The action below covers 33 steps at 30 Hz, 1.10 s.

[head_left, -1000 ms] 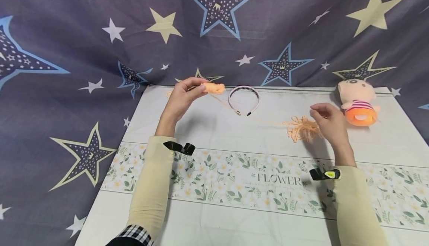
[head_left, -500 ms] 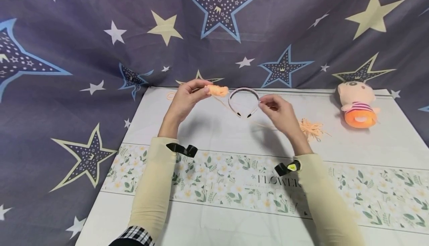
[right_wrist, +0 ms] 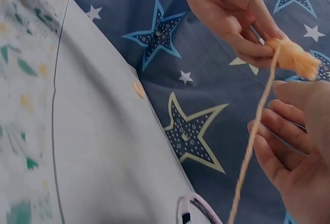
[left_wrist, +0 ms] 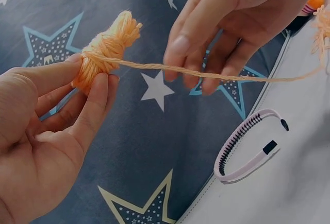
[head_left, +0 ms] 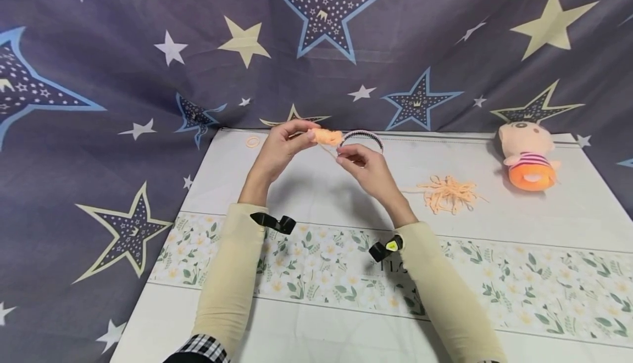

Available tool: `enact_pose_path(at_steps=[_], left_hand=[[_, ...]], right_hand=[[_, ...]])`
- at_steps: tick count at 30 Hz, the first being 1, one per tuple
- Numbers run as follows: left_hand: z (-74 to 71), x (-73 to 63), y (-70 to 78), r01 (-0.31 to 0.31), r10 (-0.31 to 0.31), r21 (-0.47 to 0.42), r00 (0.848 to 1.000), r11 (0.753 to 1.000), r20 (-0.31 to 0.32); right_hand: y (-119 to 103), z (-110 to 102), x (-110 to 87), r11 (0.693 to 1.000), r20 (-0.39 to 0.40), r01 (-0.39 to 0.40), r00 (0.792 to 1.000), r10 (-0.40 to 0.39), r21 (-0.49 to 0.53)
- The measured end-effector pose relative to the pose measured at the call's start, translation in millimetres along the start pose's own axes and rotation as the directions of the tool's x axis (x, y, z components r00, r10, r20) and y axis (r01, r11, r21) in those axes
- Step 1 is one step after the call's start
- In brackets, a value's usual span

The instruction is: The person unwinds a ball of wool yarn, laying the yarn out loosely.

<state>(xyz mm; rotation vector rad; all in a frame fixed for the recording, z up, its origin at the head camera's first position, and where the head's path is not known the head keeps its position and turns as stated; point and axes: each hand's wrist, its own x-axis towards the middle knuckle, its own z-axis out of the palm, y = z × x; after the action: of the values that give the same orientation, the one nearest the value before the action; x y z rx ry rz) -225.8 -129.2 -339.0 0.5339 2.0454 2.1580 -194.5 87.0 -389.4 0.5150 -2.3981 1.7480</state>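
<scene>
Got a white cover (head_left: 287, 330) here with a flowery band (head_left: 336, 275) running left to right, butting up against a dark curtain (head_left: 188, 11) full of blue, yellow and white stars (head_left: 244, 40). Pinching the wound orange yarn bundle (head_left: 328, 137) with the left hand (head_left: 284, 146), up above the far part of the cover. Holding the right hand (head_left: 368, 171) just beside it, fingers loosely bent and apart from the thumb; can't tell whether touching the strand (left_wrist: 206, 73) leading right to the loose yarn pile (head_left: 450, 194). Also seeing a headband (left_wrist: 245, 170) near the far edge, a stuffed toy (head_left: 530, 154) far right, a small orange ring (head_left: 247, 142) far left.
</scene>
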Motion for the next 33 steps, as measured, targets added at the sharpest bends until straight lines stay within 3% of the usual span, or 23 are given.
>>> enact_pose_path(at_steps=[11,14,21,33], left_hand=[[1.6,1.6,-3.6,0.014,-0.014,0.023,1.000,1.000,-0.001],[0.3,2.1,-5.5,0.018,-0.017,0.030,1.000,0.999,-0.012],[-2.2,2.3,-6.2,0.020,-0.020,0.031,1.000,0.999,-0.018],[-7.4,0.2,-5.5,0.014,-0.014,0.010,1.000,1.000,-0.014]], right_hand=[[-6,12,-0.8,0.998,-0.004,0.001,1.000,-0.001,0.063],[-9,7,-3.0,0.995,-0.018,-0.013,1.000,0.015,0.099],[-41,-8,-11.9,0.995,-0.056,-0.001,0.998,0.007,0.102],[-41,-33,-13.4,0.994,-0.199,0.048,0.980,-0.028,0.098]])
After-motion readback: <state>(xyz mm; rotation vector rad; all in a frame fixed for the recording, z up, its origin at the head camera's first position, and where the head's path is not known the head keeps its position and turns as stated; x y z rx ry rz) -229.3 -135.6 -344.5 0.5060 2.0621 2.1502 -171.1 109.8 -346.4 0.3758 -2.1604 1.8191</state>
